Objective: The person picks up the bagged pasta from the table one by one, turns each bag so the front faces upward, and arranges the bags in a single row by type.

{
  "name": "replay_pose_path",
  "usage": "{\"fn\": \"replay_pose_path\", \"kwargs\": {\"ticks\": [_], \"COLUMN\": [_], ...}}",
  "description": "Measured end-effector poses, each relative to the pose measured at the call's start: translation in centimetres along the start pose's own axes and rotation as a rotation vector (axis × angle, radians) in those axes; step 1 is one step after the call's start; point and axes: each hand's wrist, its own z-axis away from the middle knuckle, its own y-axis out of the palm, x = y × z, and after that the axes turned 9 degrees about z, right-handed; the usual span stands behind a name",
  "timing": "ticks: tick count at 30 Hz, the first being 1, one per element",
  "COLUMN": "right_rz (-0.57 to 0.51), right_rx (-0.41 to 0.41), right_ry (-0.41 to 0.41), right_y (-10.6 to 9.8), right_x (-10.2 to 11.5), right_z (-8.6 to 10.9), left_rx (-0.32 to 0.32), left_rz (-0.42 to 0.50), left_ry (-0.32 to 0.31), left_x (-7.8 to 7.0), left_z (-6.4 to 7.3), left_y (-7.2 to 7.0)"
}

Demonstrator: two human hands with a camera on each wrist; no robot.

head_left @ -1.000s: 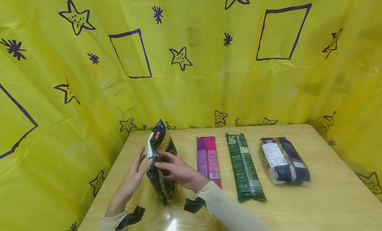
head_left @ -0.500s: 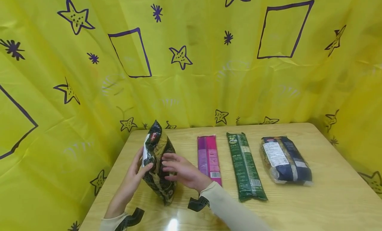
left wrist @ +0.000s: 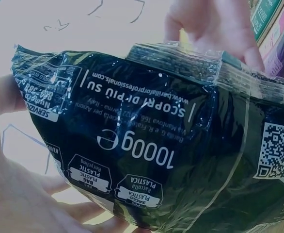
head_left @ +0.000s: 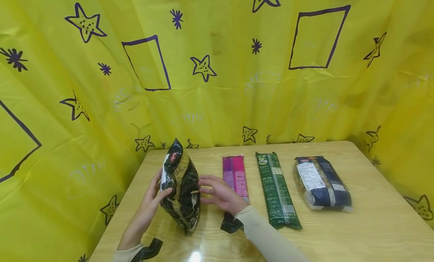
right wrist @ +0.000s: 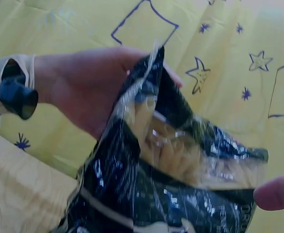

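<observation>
A black and gold plastic bag of pasta [head_left: 184, 183] stands upright and slightly tilted at the left of the table. My left hand [head_left: 145, 205] grips its left edge, thumb on the near face and the other fingers behind. On the opposite side, my right hand [head_left: 222, 194] has its fingers loosely extended, fingertips right at the bag's edge. In the left wrist view the bag's side [left wrist: 142, 145] shows white print reading 1000g and a QR code. Short pasta pieces [right wrist: 173, 145] show through a transparent window in the right wrist view.
A pink and purple packet [head_left: 234, 175] lies right of the bag, partly covered by my right hand. Beyond it lie a long green spaghetti packet [head_left: 278, 190] and a dark blue packet [head_left: 322, 183] with a white label. A yellow patterned curtain [head_left: 217, 104] surrounds the table [head_left: 369, 217].
The bag has turned so more of its printed front faces me. My right hand has slid rightward from the bag's near edge to its right side; the left keeps its grip.
</observation>
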Motion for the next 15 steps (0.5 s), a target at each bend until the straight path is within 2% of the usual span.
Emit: {"fn": "replay_pose_path", "kwargs": {"ticks": [9, 15], "right_rz": [-0.016, -0.092], "right_rx": [-0.034, -0.02], "right_ry": [0.075, 0.097], "right_y": [-0.2, 0.2], "right_x": [-1.8, -2.5], "right_z": [-0.4, -0.6], "left_rx": [-0.008, -0.008], "left_rz": [0.026, 0.03], "left_ry": [-0.004, 0.019], "left_x": [0.2, 0.1], "left_z": [0.2, 0.1], "left_y": [-0.2, -0.3]}}
